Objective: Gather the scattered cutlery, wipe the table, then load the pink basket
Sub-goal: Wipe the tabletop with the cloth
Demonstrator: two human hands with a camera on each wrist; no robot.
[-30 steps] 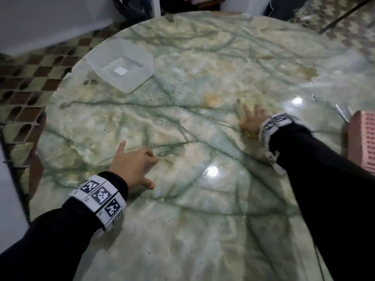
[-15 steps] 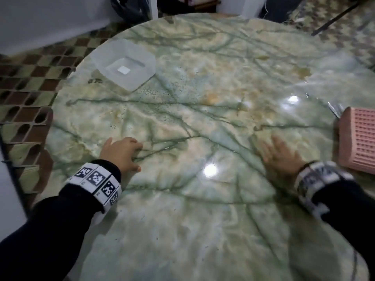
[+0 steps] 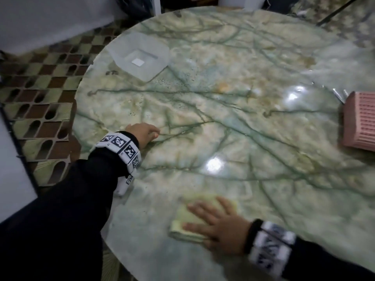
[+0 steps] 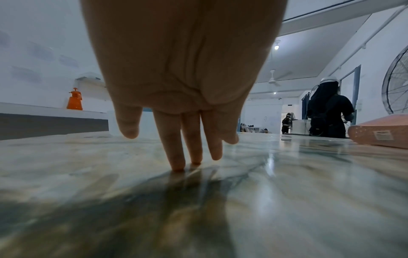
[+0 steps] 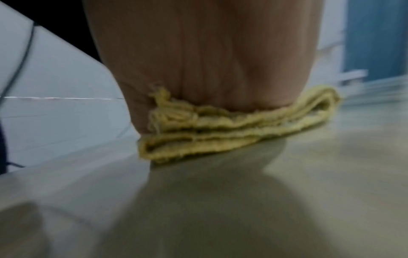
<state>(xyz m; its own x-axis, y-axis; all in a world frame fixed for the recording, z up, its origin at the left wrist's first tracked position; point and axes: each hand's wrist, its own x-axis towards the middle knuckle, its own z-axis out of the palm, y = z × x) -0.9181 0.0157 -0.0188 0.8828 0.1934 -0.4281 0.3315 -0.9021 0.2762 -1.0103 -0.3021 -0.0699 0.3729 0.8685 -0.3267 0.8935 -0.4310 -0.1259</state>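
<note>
Head view: round green-veined marble table [image 3: 233,122], seen from above w/ both forearms in black sleeves, marker bands on both wrists.
R hand: right hand [image 3: 220,222] lies flat on folded yellow cloth [image 3: 187,218], fingers straight & slightly spread, palm pressing down; near the table's front edge.
Cloth: folded in several layers, frayed threads at one corner; flat on the marble. R wrist view shows the palm [image 5: 209,57] bearing on top of the cloth [image 5: 220,131], layers squashed under it; pic is blurred.
L hand: left hand [image 3: 143,132] at the table's left side, holds nothing. L wrist view shows the fingers [image 4: 174,148] extended downward, close together, two fingertips touching the marble [image 4: 287,192], thumb off to the side & clear of it.
Basket: pink basket [image 3: 360,122] at the table's right edge, well apart from both hands; perforated face up, looks turned over, can't tell for sure. Also at right edge in L wrist view [image 4: 379,133] w/ a label on its side.
Cutlery: a few shiny metal pieces [image 3: 337,94] just behind the basket, touching or nearly so; types too small to tell.
Tub: clear plastic tub [image 3: 140,57] at far left of table, white sticker on its bottom.
Floor: brown & cream patterned tiles [image 3: 40,102] left of table.
Background, L wrist: orange spray bottle [image 4: 75,99] on a ledge; person in black [image 4: 329,113] standing beyond the table; big fan [image 4: 397,83] at right.
</note>
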